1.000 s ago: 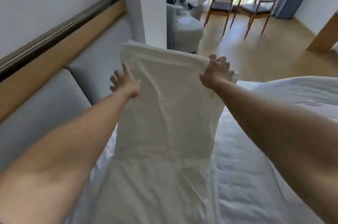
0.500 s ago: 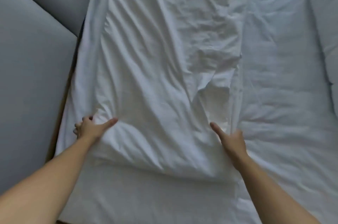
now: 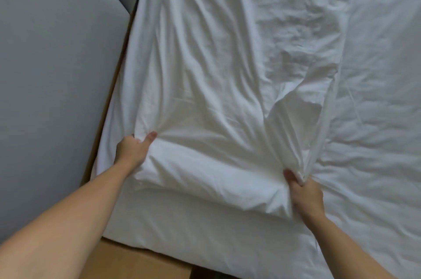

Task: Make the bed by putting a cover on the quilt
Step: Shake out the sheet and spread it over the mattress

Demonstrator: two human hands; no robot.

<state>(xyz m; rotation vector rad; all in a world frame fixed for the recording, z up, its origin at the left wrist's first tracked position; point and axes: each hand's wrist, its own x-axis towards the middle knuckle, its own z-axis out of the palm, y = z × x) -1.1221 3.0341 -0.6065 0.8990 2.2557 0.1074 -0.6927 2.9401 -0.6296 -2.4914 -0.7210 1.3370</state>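
Note:
A white covered quilt [image 3: 205,69] lies lengthwise on the bed, wrinkled, with its near end folded into a soft roll. My left hand [image 3: 133,149] grips the near left corner of the quilt, thumb on top and fingers tucked under the fabric. My right hand [image 3: 304,194] pinches a bunched fold of the cover at the near right corner, lifting it a little off the bed. More white bedding [image 3: 376,96] spreads out to the right.
A grey padded headboard [image 3: 52,73] runs along the left side. The wooden bed frame [image 3: 136,262] shows at the near edge below the white sheet [image 3: 193,228].
The quilt, held up in the air a second ago, now lies on the bed. Both hands have since closed on its near corners, and the right one has gathered and raised a fold.

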